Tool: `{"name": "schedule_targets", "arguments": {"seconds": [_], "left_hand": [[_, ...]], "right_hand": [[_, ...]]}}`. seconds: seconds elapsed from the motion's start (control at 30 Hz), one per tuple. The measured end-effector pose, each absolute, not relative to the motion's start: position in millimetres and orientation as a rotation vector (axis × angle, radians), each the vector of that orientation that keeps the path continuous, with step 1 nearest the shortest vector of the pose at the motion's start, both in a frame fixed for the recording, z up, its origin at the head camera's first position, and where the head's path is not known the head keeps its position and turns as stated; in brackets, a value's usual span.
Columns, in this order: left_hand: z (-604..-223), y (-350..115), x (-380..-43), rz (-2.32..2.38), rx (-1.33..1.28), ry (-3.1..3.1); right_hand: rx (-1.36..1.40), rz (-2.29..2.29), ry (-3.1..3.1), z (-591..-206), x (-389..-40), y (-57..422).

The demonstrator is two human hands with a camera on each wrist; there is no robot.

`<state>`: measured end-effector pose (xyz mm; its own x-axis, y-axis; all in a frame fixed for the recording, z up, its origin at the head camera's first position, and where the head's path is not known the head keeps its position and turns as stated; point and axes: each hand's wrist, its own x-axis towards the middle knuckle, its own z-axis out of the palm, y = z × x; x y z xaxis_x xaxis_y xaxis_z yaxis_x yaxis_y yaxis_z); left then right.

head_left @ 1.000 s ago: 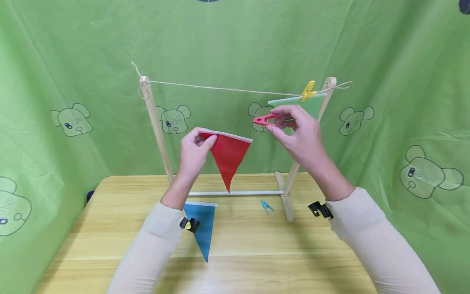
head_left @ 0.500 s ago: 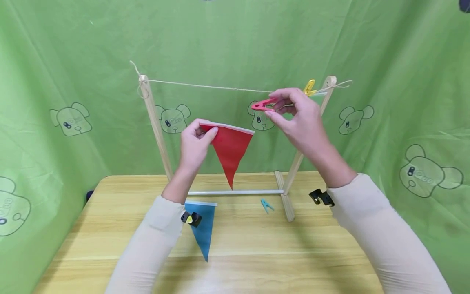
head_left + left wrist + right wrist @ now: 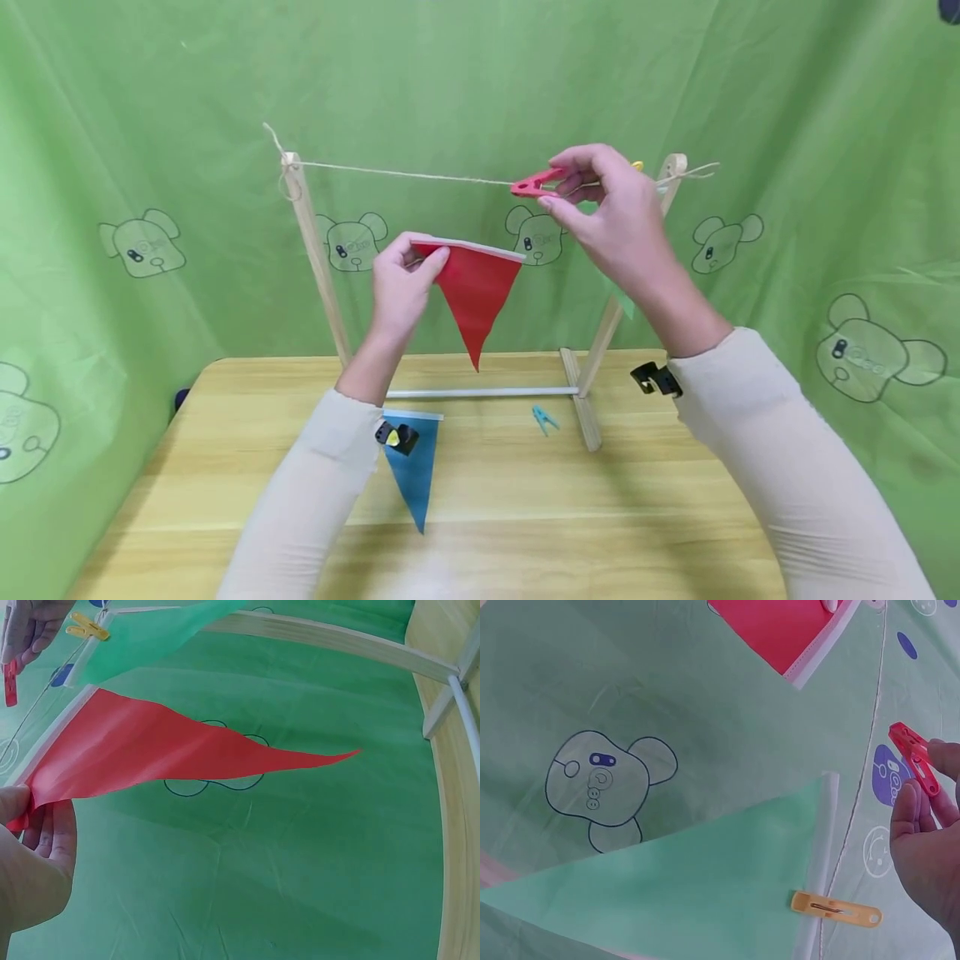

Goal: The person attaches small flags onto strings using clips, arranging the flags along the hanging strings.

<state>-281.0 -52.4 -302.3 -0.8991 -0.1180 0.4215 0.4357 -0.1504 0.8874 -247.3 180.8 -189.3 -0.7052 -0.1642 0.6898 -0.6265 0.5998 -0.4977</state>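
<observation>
My left hand [image 3: 405,279] pinches the left end of the white top edge of a red pennant [image 3: 480,292], which hangs point down below the string [image 3: 405,174]. Between thumb and fingers, my right hand [image 3: 607,196] holds a red clothespin [image 3: 534,184]. In the head view the clothespin overlaps the string; the right wrist view shows it apart from the string. Behind the right hand, a green pennant [image 3: 742,877] hangs from the string by a yellow clothespin [image 3: 836,909]; the head view shows only bits of both.
The string runs between a left wooden post [image 3: 318,258] and a right wooden post [image 3: 600,350], joined low by a white rod [image 3: 480,392]. On the table [image 3: 525,500] lie a blue pennant [image 3: 417,467] and a light blue clothespin [image 3: 545,420]. Green cloth surrounds it.
Both hands have risen, the right one further, bringing the red clothespin up to string height in the head view. The red pennant has moved up and slightly right with my left hand.
</observation>
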Motion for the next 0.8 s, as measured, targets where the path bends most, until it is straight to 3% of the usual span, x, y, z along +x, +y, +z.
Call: {"name": "schedule_targets", "arguments": {"seconds": [0.8], "left_hand": [[-277,-39,-291,-2.286,-0.325,-1.600]], "right_hand": [[0.685,0.868,-2.348,-150,-261,183]]}}
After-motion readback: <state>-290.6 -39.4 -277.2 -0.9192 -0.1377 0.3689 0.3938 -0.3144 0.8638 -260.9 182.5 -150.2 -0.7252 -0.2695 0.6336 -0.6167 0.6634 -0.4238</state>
